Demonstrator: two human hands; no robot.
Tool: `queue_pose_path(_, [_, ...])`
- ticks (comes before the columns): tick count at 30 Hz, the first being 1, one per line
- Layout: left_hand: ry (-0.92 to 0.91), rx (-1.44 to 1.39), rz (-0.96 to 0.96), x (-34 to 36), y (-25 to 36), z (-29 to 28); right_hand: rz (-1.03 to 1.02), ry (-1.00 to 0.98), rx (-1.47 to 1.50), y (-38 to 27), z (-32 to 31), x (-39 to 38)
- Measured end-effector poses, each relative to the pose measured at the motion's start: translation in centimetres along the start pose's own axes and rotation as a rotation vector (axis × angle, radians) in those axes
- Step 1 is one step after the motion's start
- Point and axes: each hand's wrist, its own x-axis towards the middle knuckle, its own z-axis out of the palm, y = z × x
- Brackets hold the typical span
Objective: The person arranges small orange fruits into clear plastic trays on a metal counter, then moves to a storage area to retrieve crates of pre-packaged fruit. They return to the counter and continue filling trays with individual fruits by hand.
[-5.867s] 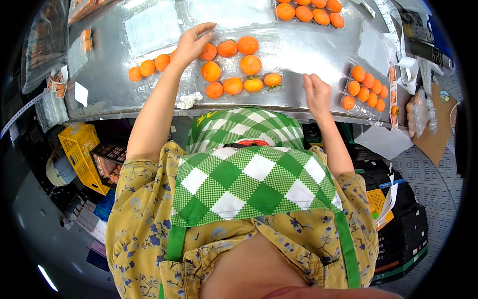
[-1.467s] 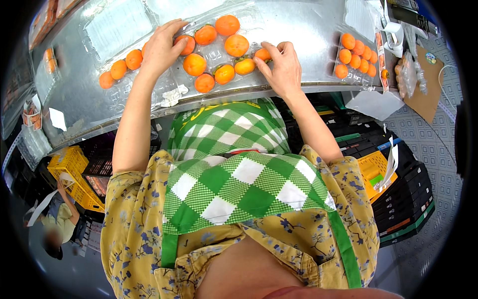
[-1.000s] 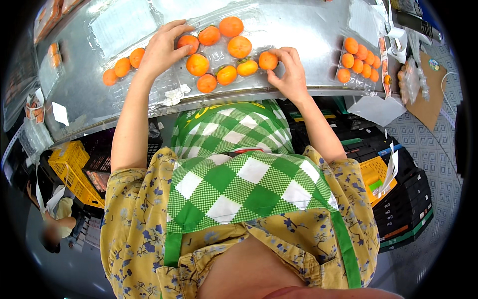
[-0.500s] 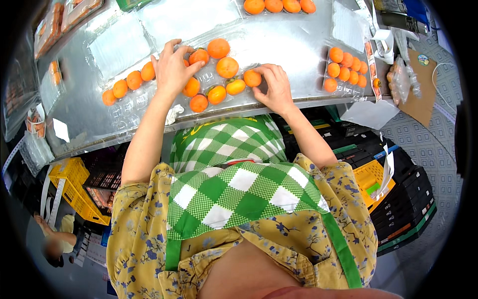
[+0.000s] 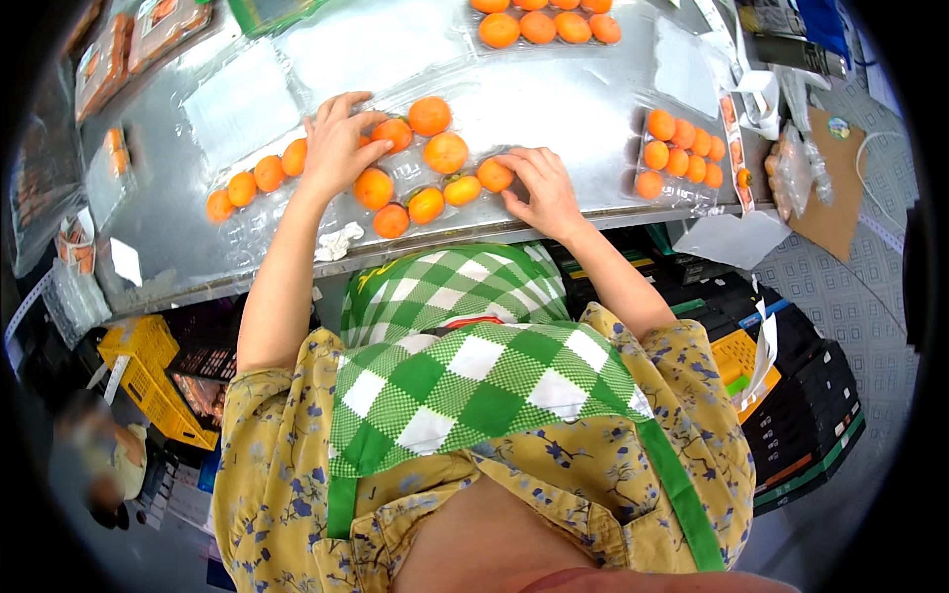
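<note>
In front of me on the metal table, several orange persimmons (image 5: 446, 153) sit in a clear plastic tray (image 5: 407, 170). Fingers and thumb of my left hand (image 5: 336, 150) close around a persimmon (image 5: 392, 134) in the tray's upper part. At the tray's right end, my right hand (image 5: 544, 191) pinches another persimmon (image 5: 494, 175) between thumb and fingers. Two persimmons in the lower row show green leafy caps. Left of my left hand, a second clear tray (image 5: 262, 212) has a row of persimmons (image 5: 268, 173) along its far side.
Filled persimmon trays stand at the far side (image 5: 538, 28) and right (image 5: 676, 158). A crumpled white tissue (image 5: 339, 241) lies by the table's front edge (image 5: 237, 284). Below are a yellow crate (image 5: 148, 371) and black crates (image 5: 806, 415). Another person (image 5: 124, 465) is at lower left.
The view has shifted slightly, so the table sits lower and more of the far tray shows. Both hands stay at the same persimmons. More of the person at lower left shows.
</note>
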Motion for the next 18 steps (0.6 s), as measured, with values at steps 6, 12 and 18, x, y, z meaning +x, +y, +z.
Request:
queue_pose_path(6, [0.018, -0.018, 0.006, -0.4, -0.7, 0.4, -0.041, -0.043, -0.057, -0.2, -0.1, 0.5])
queue_pose_path(12, [0.031, -0.043, -0.016, -0.7, -0.7, 0.3, -0.045, -0.002, 0.059, -0.9, -0.4, 3.0])
queue_pose_path(18, [0.021, 0.014, 0.001, -0.4, -1.0, 0.2, -0.063, 0.064, 0.058, 0.0, -0.1, 5.7])
